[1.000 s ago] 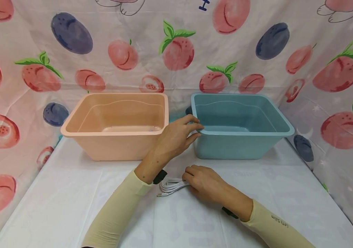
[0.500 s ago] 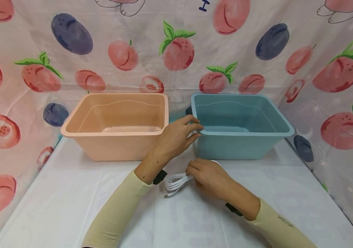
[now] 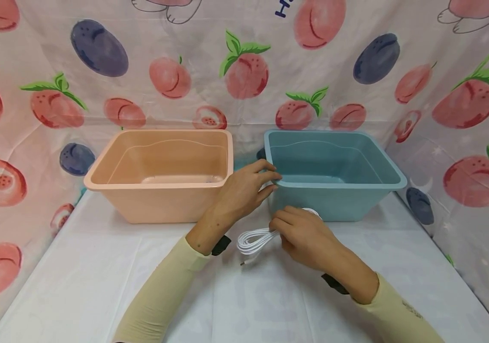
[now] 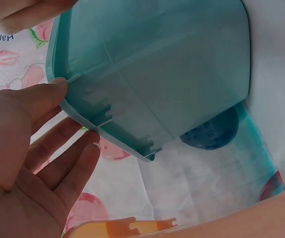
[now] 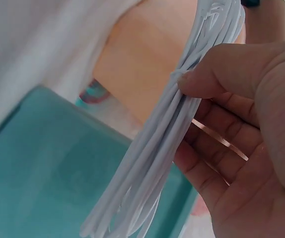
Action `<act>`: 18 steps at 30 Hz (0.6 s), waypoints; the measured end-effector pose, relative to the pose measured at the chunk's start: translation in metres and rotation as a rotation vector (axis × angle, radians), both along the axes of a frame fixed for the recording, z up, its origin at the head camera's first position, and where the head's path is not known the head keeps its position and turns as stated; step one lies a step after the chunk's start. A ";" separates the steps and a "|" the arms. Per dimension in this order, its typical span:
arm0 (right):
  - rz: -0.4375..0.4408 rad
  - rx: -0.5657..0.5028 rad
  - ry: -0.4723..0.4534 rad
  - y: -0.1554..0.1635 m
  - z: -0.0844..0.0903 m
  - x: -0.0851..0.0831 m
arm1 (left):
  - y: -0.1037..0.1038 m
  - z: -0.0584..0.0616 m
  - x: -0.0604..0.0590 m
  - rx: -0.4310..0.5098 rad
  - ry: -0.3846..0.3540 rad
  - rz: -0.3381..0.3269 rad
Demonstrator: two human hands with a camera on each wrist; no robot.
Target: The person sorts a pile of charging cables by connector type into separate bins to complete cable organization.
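Observation:
My right hand (image 3: 302,233) pinches a bundled white charging cable (image 3: 255,240) between thumb and fingers, just in front of the blue bin (image 3: 326,204). In the right wrist view the thumb presses the middle of the cable's long loops (image 5: 152,144). One metal-tipped plug (image 3: 245,262) dangles from the left end of the bundle. My left hand (image 3: 246,188) holds the front left corner of the blue bin's rim. In the left wrist view its thumb lies on the rim (image 4: 85,121), with fingers reaching behind.
A peach-coloured bin (image 3: 158,205) stands left of the blue one, with my left forearm crossing its front right corner. Both bins sit on a white cloth (image 3: 98,286). Behind them hangs a fruit-print curtain (image 3: 210,47).
My right hand has lifted the cable and carried it forward and right, toward the blue bin. My left hand has stayed on the rim.

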State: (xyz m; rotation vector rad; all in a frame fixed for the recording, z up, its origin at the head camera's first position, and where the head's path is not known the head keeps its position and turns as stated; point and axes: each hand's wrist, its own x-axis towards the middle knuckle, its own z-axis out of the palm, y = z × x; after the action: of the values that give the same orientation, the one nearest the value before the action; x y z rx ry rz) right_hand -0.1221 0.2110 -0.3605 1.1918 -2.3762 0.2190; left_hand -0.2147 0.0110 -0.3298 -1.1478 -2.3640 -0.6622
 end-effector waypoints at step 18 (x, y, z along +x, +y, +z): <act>-0.044 -0.107 0.029 0.019 0.033 0.007 | 0.001 0.001 0.000 0.000 0.005 0.010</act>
State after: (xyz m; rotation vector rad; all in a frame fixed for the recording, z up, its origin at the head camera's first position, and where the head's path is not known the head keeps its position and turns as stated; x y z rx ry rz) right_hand -0.1148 0.2304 -0.3278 1.0850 -2.3322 0.3079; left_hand -0.2142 0.0118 -0.3293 -1.1350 -2.3640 -0.6557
